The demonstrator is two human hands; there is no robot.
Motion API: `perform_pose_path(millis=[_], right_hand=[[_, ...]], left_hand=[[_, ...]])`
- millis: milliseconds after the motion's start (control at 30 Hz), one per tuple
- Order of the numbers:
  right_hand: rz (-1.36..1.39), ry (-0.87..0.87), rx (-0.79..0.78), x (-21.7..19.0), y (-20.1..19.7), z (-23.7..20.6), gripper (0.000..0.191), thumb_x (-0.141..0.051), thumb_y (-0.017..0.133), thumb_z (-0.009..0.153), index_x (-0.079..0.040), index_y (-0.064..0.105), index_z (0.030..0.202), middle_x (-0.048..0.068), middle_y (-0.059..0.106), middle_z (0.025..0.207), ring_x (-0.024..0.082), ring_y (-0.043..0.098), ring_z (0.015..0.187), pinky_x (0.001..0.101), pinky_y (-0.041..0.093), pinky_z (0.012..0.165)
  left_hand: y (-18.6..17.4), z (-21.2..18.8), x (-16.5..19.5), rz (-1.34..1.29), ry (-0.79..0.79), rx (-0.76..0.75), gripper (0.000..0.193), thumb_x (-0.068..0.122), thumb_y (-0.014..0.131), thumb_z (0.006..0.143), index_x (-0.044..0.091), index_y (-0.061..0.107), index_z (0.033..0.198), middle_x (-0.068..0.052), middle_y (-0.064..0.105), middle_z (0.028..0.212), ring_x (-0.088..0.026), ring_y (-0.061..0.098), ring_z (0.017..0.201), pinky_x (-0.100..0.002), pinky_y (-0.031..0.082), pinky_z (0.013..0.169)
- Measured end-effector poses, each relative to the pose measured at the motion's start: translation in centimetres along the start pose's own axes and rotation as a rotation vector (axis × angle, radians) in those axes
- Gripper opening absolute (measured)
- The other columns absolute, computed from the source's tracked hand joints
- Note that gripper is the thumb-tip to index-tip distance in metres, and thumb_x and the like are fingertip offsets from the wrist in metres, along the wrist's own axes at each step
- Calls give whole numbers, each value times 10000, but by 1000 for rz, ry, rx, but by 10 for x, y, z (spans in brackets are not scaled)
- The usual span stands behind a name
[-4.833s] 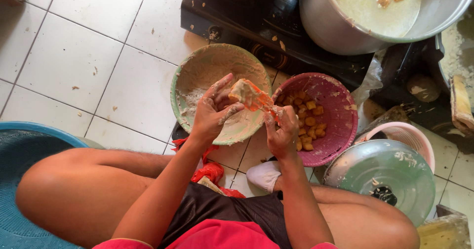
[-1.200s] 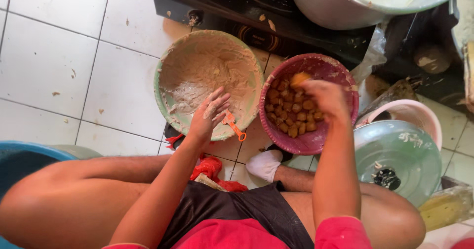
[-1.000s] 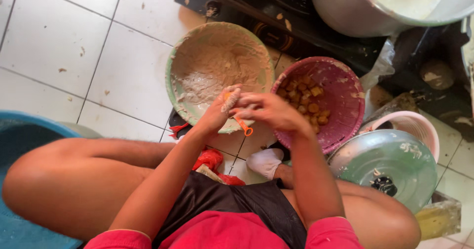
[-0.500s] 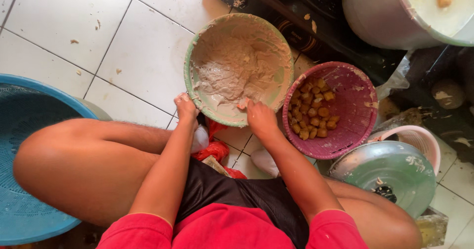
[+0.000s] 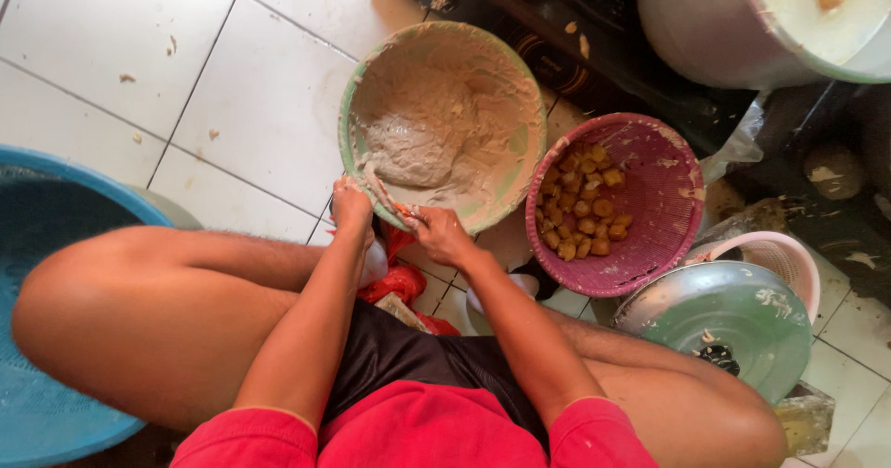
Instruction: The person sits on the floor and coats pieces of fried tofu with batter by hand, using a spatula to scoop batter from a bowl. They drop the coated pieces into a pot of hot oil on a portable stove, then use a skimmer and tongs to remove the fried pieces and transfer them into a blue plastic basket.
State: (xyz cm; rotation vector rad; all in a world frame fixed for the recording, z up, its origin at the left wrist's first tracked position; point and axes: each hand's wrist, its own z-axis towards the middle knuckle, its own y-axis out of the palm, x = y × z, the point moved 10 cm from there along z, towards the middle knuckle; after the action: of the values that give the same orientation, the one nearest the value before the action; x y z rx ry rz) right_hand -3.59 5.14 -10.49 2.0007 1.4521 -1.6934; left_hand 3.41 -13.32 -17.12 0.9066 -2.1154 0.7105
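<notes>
Left hand: the left hand (image 5: pixel 352 205) rests at the near rim of the green bowl (image 5: pixel 364 78), fingers curled on the rim edge; whether it clasps anything cannot be told.
Right hand: the right hand (image 5: pixel 438 233) sits just right of the left hand, fingers closed around a small orange tool (image 5: pixel 401 210) whose tip points toward the batter.
Green bowl: stands on the white tiled floor (image 5: pixel 241 69), middle of the scene, smeared inside with pale grey batter (image 5: pixel 418 143).
Pink basket: the pink basket (image 5: pixel 668 208) touches the bowl's right side and holds golden fried pieces (image 5: pixel 585 213).
Metal lid: a round metal lid (image 5: pixel 733 315) lies near right, over a pink bowl.
Blue tub: a blue tub (image 5: pixel 37 245) at far left.
</notes>
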Motion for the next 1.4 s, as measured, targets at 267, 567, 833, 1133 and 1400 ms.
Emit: perform_pose_path(millis=[267,567,833,1133,1400], right_hand=[[1349,287,-73,-8,8,-25,219,-180,501,1083,-87,546,1275,14,638,839,52,438,529,220,349,476],[1024,156,174,-32,-131,-56,156,-196,648,1083,-71,567,1128,-73,409,697,2,318,490,202,255,428],[1032,48,328,-54,-152,-71,209,-132,748,954,-52,627,1104,-42,573,766,22,430,512,205,306,441],[1002,63,305,-47,-147,-69,276,-129,811,887,-49,643,1091,-32,603,742,25,466,519,200,339,450],[811,-80,369,-52,-144,-69,209,-38,742,908,-33,614,1073,-39,627,921,8,539,730,194,426,602]], left_hand=[[-39,-14,32,212,168,374,322,221,510,1053,68,698,1265,-166,625,1166,-257,638,997,-352,528,858],[115,-130,100,-625,-146,-828,406,292,532,1058,151,565,1438,-4,623,1275,-129,593,1161,-355,497,1009],[125,-198,125,-498,-308,-967,407,350,524,1028,196,565,1402,32,649,1286,-96,579,1203,-384,479,1080],[119,-188,120,-308,-11,-780,357,281,615,1011,72,612,1301,-37,662,1235,-126,633,1101,-357,559,944],[101,-189,135,76,313,-641,276,209,663,1009,-3,691,1182,-71,762,1040,-125,704,930,-277,573,836]])
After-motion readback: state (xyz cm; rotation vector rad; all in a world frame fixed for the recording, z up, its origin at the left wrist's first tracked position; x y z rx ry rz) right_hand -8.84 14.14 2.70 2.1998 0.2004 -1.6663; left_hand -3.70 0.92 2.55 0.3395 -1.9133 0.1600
